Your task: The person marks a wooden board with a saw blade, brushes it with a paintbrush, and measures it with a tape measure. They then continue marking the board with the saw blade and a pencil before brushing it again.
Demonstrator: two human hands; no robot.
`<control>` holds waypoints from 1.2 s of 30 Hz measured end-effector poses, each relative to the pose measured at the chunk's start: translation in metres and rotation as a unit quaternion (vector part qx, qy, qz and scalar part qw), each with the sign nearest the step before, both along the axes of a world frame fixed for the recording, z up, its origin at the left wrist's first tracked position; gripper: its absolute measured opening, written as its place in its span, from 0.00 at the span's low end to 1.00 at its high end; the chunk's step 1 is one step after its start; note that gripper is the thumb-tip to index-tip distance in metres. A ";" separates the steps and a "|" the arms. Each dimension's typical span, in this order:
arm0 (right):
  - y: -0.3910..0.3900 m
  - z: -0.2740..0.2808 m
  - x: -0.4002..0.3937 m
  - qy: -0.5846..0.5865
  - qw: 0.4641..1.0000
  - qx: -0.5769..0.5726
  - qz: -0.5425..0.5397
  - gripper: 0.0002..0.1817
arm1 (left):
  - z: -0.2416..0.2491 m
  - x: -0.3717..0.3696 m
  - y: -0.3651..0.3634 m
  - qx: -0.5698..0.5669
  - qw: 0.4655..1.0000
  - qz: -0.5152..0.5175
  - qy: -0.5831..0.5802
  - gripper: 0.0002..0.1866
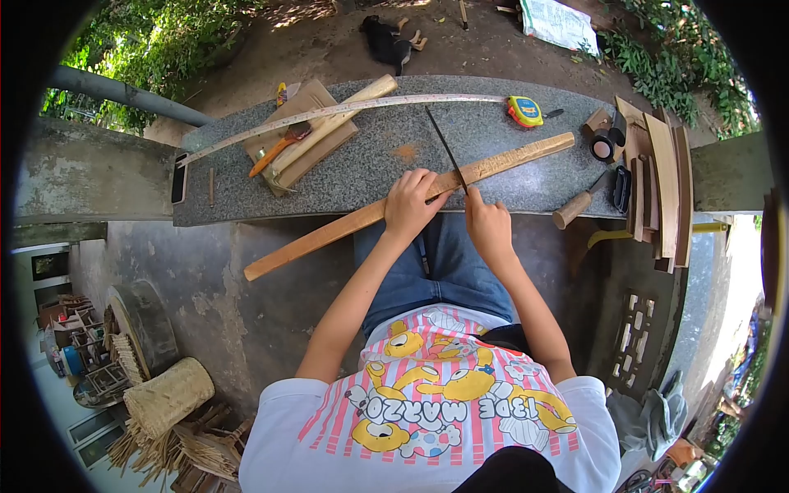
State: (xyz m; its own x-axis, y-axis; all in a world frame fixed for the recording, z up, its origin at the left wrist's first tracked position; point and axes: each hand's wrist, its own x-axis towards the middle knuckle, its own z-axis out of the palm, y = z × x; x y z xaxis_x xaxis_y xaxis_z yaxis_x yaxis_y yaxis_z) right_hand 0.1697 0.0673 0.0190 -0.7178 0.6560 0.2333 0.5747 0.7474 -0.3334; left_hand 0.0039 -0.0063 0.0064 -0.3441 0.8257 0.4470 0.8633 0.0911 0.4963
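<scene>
A long wooden strip (316, 238) lies slantwise over the front edge of the grey stone table (329, 185), its lower left end sticking out past the edge. My left hand (412, 201) grips the strip near its middle, fingers wrapped over it. Just to the right, my right hand (488, 226) is closed at the near end of a thin dark saw or file blade (444, 141); its handle is hidden in the hand. The blade crosses the strip and points away from me. A small patch of sawdust (404, 151) lies beyond my left hand.
A yellow tape measure (524, 112) has its tape stretched leftward to a phone (179, 182). Boards, a mallet-like wooden piece and an orange-handled tool (278, 154) lie at left. At right are a wooden-handled knife (573, 210), black items and stacked wood strips (682, 189). A dog (386, 43) lies beyond.
</scene>
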 end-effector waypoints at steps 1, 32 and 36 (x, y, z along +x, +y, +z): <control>-0.003 0.004 0.006 0.002 1.000 -0.001 0.002 0.05 | -0.001 0.000 -0.001 -0.001 1.000 0.002 0.002 0.19; -0.011 -0.005 0.005 -0.047 0.998 0.041 0.002 0.08 | -0.002 -0.002 -0.002 -0.010 1.000 -0.017 -0.020 0.20; -0.043 0.022 0.047 -0.078 0.996 0.043 0.008 0.08 | -0.004 -0.001 -0.003 -0.008 1.000 0.000 -0.014 0.21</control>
State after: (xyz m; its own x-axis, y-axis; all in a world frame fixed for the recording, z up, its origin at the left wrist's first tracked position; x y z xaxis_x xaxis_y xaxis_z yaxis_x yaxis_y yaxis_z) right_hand 0.2165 0.0247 0.0406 -0.7595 0.6272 0.1725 0.6029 0.7783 -0.1756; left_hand 0.0028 -0.0096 0.0022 -0.3566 0.8331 0.4229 0.8487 0.0996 0.5194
